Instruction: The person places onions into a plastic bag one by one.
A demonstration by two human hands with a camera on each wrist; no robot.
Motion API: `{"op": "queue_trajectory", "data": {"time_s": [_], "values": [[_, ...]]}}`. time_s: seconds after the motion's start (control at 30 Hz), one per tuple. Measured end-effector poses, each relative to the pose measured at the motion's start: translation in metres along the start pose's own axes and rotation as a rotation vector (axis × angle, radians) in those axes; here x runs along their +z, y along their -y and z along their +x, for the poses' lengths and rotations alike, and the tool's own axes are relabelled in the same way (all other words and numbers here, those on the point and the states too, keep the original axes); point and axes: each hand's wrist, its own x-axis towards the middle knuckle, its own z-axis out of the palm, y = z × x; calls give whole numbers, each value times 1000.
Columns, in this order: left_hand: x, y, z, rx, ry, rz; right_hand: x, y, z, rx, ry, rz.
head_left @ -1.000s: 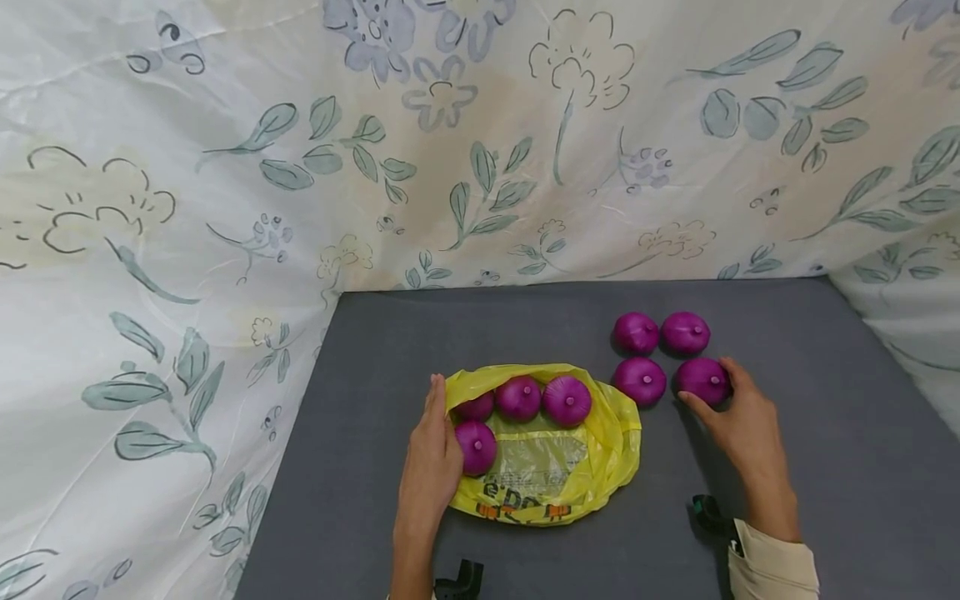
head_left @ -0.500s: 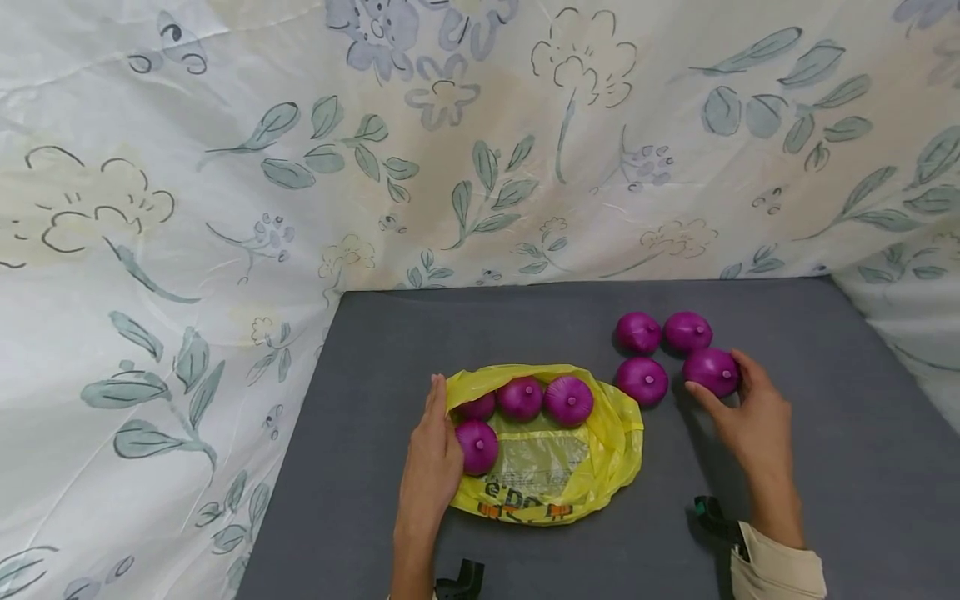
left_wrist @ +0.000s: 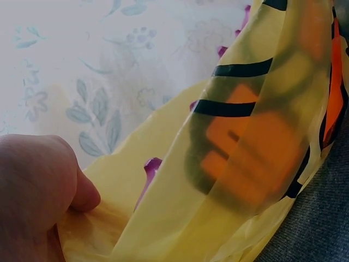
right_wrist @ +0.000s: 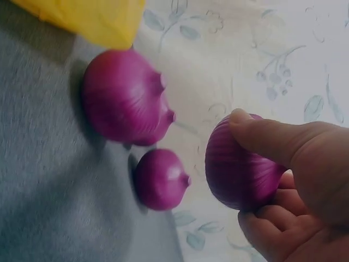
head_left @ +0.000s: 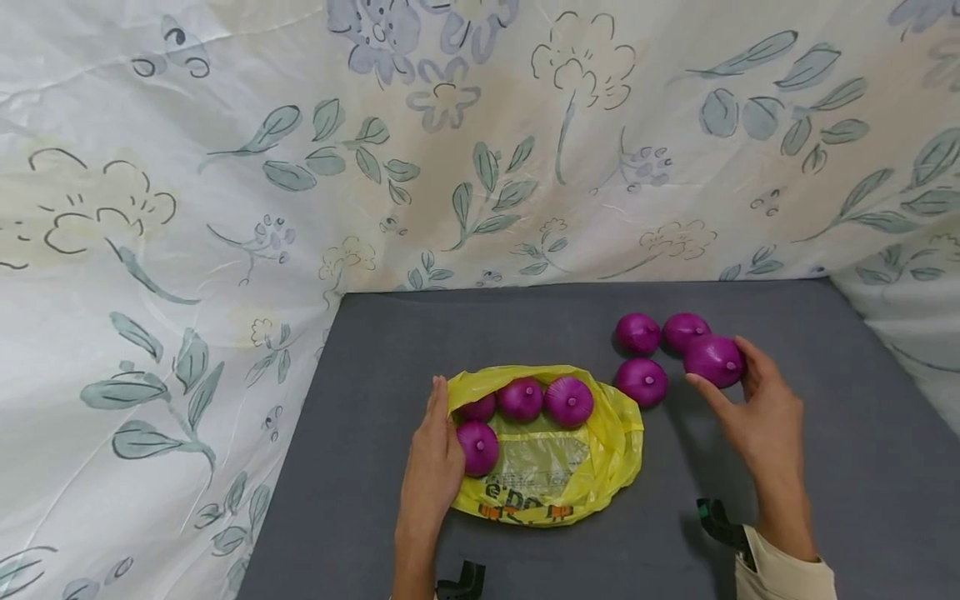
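Rising off the table (head_left: pixel 315 467) since the earlier frame, one onion (head_left: pixel 713 361) is now hanging in the right hand (head_left: pixel 776 425), while the yellow bag (head_left: pixel 615 471) is keeping its place. Flowered cloth (head_left: pixel 450 233) is hanging behind the table and along both its sides, its lower edge meeting the dark grey top. Grey surface is stretching widest to the left of the bag and to the right of the right hand, and a narrower band is running from the bag to the back edge.

The bag is lying near the middle, its mouth gaping upward. Four bagged onions (head_left: pixel 569 401) are showing inside, one of them partly hiding under the far rim. The left hand (head_left: pixel 431 475) is pinching the left rim, its fingers lying along the outside. The right hand, coming out of a beige sleeve (head_left: pixel 787 571), is gripping the lifted onion between thumb and fingers.

Three loose onions (head_left: pixel 638 333) are sitting at the back right; the nearest is resting just beside the bag, standing between it and the lifted onion. Smallest, a black bracket (head_left: pixel 723 527) is jutting from the right wrist.
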Motion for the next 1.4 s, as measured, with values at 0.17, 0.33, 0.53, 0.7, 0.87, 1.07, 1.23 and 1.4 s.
{"op": "queue_trajectory", "data": {"time_s": [0.17, 0.33, 0.53, 0.7, 0.87, 1.07, 1.23, 1.4], "values": [[0, 0, 0, 3, -8, -1, 2, 15, -5, -39, -11, 64], [1, -1, 0, 7, -11, 5, 2, 27, -9, -76, -21, 103], [1, -1, 0, 12, -12, 9, 3, 40, -16, -161, -28, 141], [1, -2, -1, 13, -5, 0, 7, 48, -19, -256, -23, 159], [1, -2, 0, 10, 5, -6, 9, 53, -21, -336, -29, 178], [1, -1, 0, 13, 5, 1, 15, 58, -26, -418, 0, 173], [1, -1, -1, 24, 1, -5, 23, 68, -32, -525, 64, 220], [1, 0, -1, 23, -5, -1, 29, 78, -38, -597, 116, 229]]}}
